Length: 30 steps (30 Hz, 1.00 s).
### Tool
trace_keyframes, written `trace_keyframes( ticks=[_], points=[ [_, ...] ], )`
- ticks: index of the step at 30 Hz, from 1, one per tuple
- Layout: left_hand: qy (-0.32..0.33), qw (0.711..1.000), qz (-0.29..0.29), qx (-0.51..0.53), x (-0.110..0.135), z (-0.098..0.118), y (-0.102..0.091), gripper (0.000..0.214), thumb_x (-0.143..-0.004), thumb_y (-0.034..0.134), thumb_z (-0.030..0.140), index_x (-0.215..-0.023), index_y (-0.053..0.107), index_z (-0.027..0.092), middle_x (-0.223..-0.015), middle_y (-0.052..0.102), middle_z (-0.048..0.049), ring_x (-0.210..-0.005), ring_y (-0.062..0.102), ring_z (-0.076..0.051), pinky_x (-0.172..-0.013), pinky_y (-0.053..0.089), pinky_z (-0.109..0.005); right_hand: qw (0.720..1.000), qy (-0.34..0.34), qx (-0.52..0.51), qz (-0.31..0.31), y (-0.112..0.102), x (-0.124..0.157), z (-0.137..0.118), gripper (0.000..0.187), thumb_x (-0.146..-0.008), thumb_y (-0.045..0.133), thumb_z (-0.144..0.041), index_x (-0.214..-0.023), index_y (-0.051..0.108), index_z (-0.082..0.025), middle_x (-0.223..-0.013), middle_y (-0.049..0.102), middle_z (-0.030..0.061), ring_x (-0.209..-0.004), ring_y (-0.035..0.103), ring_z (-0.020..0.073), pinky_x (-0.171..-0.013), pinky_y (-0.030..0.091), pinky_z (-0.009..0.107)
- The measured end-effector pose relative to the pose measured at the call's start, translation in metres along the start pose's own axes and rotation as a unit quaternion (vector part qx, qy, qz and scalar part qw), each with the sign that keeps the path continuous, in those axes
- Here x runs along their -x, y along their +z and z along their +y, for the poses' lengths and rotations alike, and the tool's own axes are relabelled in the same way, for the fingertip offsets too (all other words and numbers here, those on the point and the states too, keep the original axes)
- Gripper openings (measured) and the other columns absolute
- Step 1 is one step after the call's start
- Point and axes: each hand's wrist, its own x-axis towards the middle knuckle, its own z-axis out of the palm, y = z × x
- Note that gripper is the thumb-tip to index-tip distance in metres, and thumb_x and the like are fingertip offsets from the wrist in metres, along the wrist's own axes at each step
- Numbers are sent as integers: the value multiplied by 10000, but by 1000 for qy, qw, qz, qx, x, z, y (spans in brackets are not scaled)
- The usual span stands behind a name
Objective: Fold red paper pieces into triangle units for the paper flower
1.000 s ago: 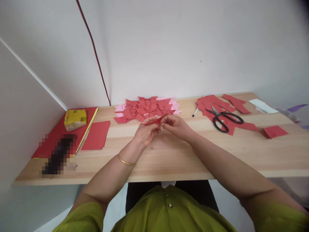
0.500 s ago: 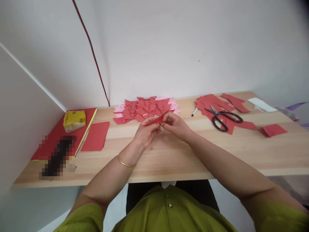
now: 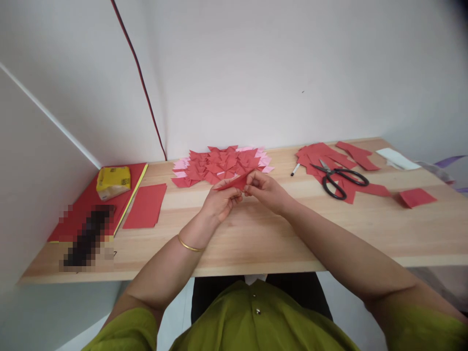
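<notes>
Between my two hands is a folded piece of red paper [image 3: 237,182], held just above the table's middle. My left hand [image 3: 220,202] grips its left part between thumb and fingers, with a gold bangle on that wrist. My right hand [image 3: 265,191] pinches the paper's right end, fingers curled. Right behind the hands lies a pile of folded red and pink paper pieces [image 3: 223,163], partly covered by the paper I hold. The finer folds of the held piece are too small to make out.
Black-handled scissors [image 3: 338,178] rest on red paper scraps [image 3: 321,151] at the right, beside a pen [image 3: 295,169]. Farther right are a red square [image 3: 418,197] and white paper [image 3: 397,159]. Leftward lie red sheets [image 3: 145,205], a yellow packet [image 3: 113,182] and a blurred-out dark object [image 3: 88,236].
The held red paper has tilted slightly, so more of its face shows. Both hands have shifted only a little and keep hold of it.
</notes>
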Motion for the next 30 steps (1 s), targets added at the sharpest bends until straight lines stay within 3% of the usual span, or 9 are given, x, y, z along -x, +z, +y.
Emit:
trace_keyframes(
  ticks=[3, 5, 10, 13, 15, 18, 24, 30],
  points=[
    [-30, 999, 15, 8, -1, 2, -1, 228, -530, 654, 44, -728, 591, 138, -606, 609, 5, -578, 543, -90, -593, 429, -247, 999, -22, 49, -4, -3, 1, -1, 112, -791, 558, -226, -861, 472, -214, -694, 586, -21, -667, 584, 134, -655, 455, 290],
    [-48, 998, 29, 21, -2, 4, -1, 227, -530, 641, 26, -724, 593, 135, -587, 595, 9, -564, 532, -85, -591, 437, -243, 987, -73, 141, 14, -5, 2, -2, 81, -797, 542, -197, -868, 506, -212, -726, 587, -3, -663, 560, 136, -646, 442, 291],
    [-98, 994, 22, 45, -3, 7, -2, 182, -564, 601, -15, -685, 602, 120, -595, 581, -6, -552, 518, -71, -556, 446, -213, 886, -257, 385, 37, -12, 3, -7, 86, -809, 585, -222, -871, 645, -223, -820, 559, 48, -791, 505, 185, -732, 389, 340],
    [-127, 991, 6, 50, -2, 8, -3, 174, -588, 577, -26, -676, 618, 118, -599, 586, -16, -547, 521, -70, -545, 453, -206, 832, -281, 476, 41, -14, 3, -9, 126, -853, 580, -295, -840, 696, -248, -829, 553, 58, -832, 464, 207, -768, 324, 376],
    [-141, 989, -7, 48, -1, 9, -3, 153, -601, 587, -19, -663, 622, 116, -591, 589, -22, -551, 530, -76, -547, 456, -208, 816, -280, 505, 32, -15, 3, -9, 165, -881, 549, -309, -835, 695, -247, -865, 576, 63, -876, 454, 218, -788, 291, 389],
    [-114, 993, -19, 32, 0, 9, -2, 81, -641, 676, 81, -708, 650, 120, -654, 639, -44, -578, 561, -96, -579, 472, -237, 821, -258, 510, 27, -13, 4, -10, 173, -895, 520, -294, -833, 664, -222, -919, 593, 70, -914, 454, 225, -805, 277, 394],
    [65, 998, -15, -16, 1, 3, 2, 221, -618, 770, 257, -797, 710, 142, -846, 715, -70, -810, 647, -173, -751, 507, -309, 875, -218, 429, 53, -13, 3, -9, 89, -857, 537, -235, -806, 598, -196, -1098, 595, 86, -1008, 498, 240, -864, 307, 399],
    [94, 993, -22, -66, 2, 0, 3, 238, -642, 732, 307, -795, 726, 124, -816, 719, -97, -770, 662, -200, -694, 520, -323, 896, -216, 384, 50, -11, 3, -15, 85, -829, 541, -202, -758, 587, -198, -932, 660, 66, -871, 566, 208, -858, 331, 392]
  ],
)
